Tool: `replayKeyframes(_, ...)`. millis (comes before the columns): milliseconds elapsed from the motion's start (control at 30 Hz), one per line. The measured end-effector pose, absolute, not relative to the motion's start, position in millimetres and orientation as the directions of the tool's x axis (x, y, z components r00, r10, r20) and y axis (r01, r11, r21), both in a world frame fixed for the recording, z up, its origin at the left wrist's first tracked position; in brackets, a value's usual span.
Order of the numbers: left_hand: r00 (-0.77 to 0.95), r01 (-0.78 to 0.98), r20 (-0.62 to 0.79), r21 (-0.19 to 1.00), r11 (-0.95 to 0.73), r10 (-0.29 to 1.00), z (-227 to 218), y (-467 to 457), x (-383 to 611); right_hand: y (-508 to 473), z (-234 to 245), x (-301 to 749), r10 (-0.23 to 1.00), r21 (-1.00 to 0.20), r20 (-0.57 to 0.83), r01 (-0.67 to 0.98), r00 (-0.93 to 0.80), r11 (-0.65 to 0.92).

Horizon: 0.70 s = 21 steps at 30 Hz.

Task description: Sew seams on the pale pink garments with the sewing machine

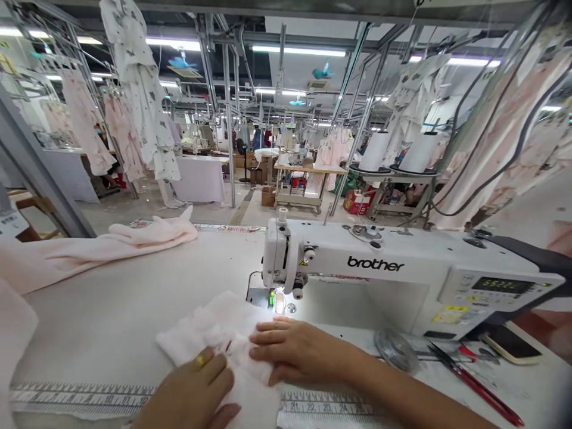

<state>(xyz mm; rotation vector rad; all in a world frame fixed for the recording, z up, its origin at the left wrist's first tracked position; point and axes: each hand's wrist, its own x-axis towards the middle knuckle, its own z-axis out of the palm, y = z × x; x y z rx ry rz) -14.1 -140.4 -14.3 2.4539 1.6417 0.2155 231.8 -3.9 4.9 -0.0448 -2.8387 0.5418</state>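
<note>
A small piece of pale pink-white cloth (pixel 210 333) lies on the white table in front of the needle of a white sewing machine (pixel 379 268). My left hand (pixel 196 393), a gold ring on one finger, rests flat on the cloth's near edge. My right hand (pixel 297 351) lies on the cloth's right side, fingers stretched out and pointing left. Both hands press the cloth down; neither grips it. The presser foot (pixel 279 301) stands just beyond the cloth, lit by the machine's lamp.
A measuring tape (pixel 80 398) is stuck along the table's near edge. Red-handled scissors (pixel 473 381), a round clear lid (pixel 395 348) and a phone (pixel 512 344) lie at the right. Pink fabric (pixel 102 247) is heaped at the left. Thread cones and hanging garments stand behind.
</note>
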Motion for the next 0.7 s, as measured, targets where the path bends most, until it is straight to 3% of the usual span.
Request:
replayKeyframes(100, 0.454, 0.87, 0.064, 0.184, -0.458, 0.889, 1.0, -105.6, 2.4, -1.6, -3.4, 235.0, 0.159, -0.323, 0.338, 0.044, -0.928, 0.945)
replayKeyframes(200, 0.34, 0.927, -0.01, 0.175, -0.333, 0.94, -6.3, -89.3, 5.8, -0.2, -8.2, 243.1, 0.26, -0.316, 0.45, 0.12, -0.854, 0.941)
replayKeyframes(300, 0.273, 0.952, -0.081, 0.166, -0.257, 0.959, -9.2, -85.6, 1.7, 3.0, -8.7, 249.7, 0.269, -0.32, 0.465, 0.123, -0.843, 0.939)
replayKeyframes(533, 0.55, 0.821, -0.026, 0.201, -0.535, 0.835, 8.0, -57.8, 1.5, 5.7, -8.3, 246.3, 0.277, -0.321, 0.379, 0.155, -0.883, 0.934)
replayKeyframes(700, 0.619, 0.742, 0.057, 0.286, -0.607, 0.784, 1.0, -43.5, 6.4, 8.8, -8.5, 250.7, 0.303, -0.336, 0.421, 0.163, -0.855, 0.927)
